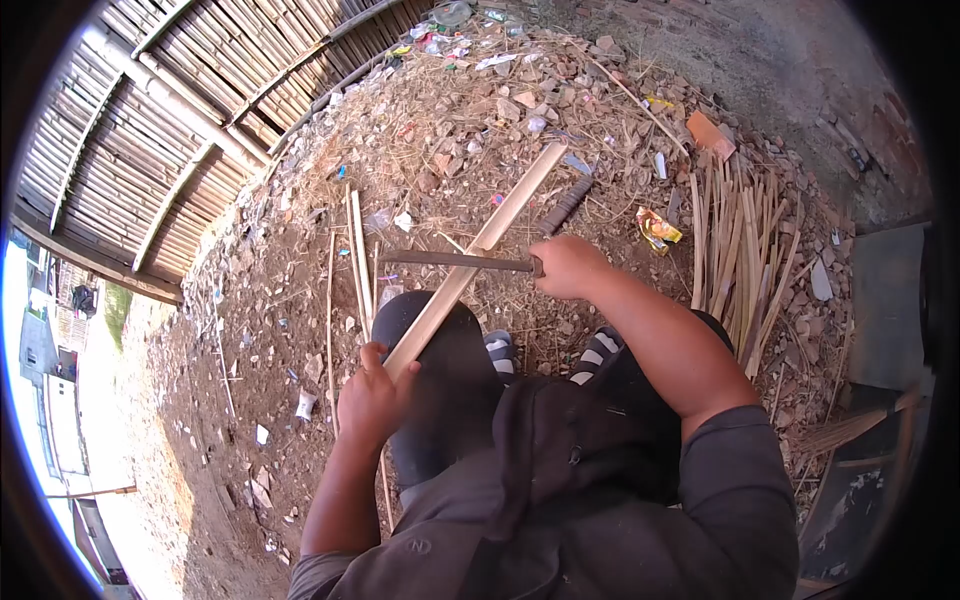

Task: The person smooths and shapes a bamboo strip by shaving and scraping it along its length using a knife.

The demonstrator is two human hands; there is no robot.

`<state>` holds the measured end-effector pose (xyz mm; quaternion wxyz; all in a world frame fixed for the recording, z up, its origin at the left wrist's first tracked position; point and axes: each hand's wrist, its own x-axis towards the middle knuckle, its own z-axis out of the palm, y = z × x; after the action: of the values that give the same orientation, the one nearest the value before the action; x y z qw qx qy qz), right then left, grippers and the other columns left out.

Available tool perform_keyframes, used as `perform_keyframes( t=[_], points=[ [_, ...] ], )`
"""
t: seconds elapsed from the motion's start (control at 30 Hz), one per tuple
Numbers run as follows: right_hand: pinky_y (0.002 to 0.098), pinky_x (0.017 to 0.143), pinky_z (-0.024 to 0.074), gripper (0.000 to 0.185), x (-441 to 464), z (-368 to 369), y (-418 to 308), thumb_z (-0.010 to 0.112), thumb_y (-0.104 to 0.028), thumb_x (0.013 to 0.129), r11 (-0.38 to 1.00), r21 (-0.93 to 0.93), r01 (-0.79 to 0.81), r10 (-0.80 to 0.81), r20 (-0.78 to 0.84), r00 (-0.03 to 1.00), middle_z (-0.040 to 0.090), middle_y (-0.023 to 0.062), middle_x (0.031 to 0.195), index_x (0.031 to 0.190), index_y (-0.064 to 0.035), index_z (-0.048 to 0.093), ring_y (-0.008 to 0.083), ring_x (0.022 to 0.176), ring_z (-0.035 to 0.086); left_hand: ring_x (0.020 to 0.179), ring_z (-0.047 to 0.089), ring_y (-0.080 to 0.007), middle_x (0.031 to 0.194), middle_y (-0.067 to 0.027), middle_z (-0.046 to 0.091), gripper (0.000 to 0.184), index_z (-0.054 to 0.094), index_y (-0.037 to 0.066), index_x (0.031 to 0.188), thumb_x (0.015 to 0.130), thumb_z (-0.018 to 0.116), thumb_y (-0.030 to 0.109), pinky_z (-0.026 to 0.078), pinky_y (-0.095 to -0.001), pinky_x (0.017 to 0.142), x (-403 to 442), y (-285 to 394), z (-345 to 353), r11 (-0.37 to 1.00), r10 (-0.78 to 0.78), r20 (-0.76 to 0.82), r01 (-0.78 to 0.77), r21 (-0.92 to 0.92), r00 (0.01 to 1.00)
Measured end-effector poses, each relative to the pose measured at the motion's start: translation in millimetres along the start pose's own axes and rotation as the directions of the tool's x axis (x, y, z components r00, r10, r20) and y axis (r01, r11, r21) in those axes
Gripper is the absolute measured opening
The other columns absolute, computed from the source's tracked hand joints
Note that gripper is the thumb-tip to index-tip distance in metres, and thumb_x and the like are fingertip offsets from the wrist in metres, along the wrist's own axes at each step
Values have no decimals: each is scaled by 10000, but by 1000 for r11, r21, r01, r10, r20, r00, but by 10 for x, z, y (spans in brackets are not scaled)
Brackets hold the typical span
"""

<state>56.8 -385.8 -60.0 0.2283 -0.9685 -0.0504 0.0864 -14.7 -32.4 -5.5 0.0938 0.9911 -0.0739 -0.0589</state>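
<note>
My left hand [372,398] grips the lower end of a split bamboo piece [433,312], which slants up and away to the right over my knee. In my right hand [568,268] is the handle of a long, dark blade [455,261]. The blade lies level across the bamboo, around its middle, with its tip pointing left. Near the bamboo's far half, a dark ridged object [565,206] rests on the ground.
A bundle of bamboo strips [738,255] lies on the right, and a few thin strips [357,250] lie on the left. Stones and litter cover the dirt. A bamboo fence [185,120] stands at upper left, a wall [780,60] at upper right.
</note>
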Motion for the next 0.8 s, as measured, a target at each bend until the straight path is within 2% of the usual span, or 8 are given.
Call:
perform_keyframes(
  t=[0.17,0.37,0.47,0.57,0.6,0.7,0.73,0.8],
  points=[
    [519,795,565,215,-114,-75,-108,710,-228,787,992,-125,19,-19,0,1000,723,160,912,967,-117,674,373,903,717,819,700,-481,839,-283,694,559,518,23,1092,965,578,565,539,-567,726,-49,-56,-16,999,-29,0,29,16,1000],
    [528,731,560,281,-129,-27,-40,760,-285,774,986,-142,91,-99,-52,994,702,168,817,975,-119,657,388,836,709,793,702,-479,801,-284,688,608,561,1,913,948,579,608,543,-575,718,-44,-16,-64,990,-3,23,0,144,1000],
    [525,719,561,273,-111,7,-135,746,-278,783,968,-191,165,-181,-71,981,697,163,792,971,-111,642,389,807,711,783,697,-487,792,-283,686,608,564,3,922,950,572,610,539,-583,712,-45,-42,15,991,-10,7,9,134,1000],
    [522,706,562,257,-156,114,-338,733,-272,789,917,-232,324,-336,-16,942,694,155,768,952,-105,623,389,781,711,791,691,-497,803,-292,684,596,561,-1,925,957,573,595,533,-591,712,-22,-25,7,992,-13,33,8,124,999],
    [520,697,562,228,-165,137,-394,723,-273,790,915,-266,303,-314,0,949,696,131,760,914,-113,618,394,762,706,799,688,-500,807,-295,683,591,560,-4,924,962,570,586,531,-593,717,3,-54,23,995,11,27,-13,101,1000],
    [506,730,576,230,-5,45,-43,718,-252,798,989,-108,99,-109,-83,991,725,135,832,989,-131,677,364,857,728,815,682,-509,816,-305,679,575,556,-11,923,974,564,561,526,-598,730,-52,-179,87,998,34,39,-36,56,999],
    [508,754,575,223,32,-22,9,721,-249,798,994,-103,39,-44,-43,998,726,138,859,987,-137,682,361,874,725,816,679,-511,815,-308,677,569,556,-13,925,978,563,554,525,-598,731,-2,-161,61,998,33,39,-35,55,999],
    [510,772,572,228,-12,-71,-44,722,-243,798,994,-112,13,-17,-36,999,726,143,880,989,-126,681,362,884,722,818,676,-515,817,-313,675,561,557,-16,925,982,559,542,522,-600,736,62,-124,22,999,19,30,-21,42,999]
  ],
)
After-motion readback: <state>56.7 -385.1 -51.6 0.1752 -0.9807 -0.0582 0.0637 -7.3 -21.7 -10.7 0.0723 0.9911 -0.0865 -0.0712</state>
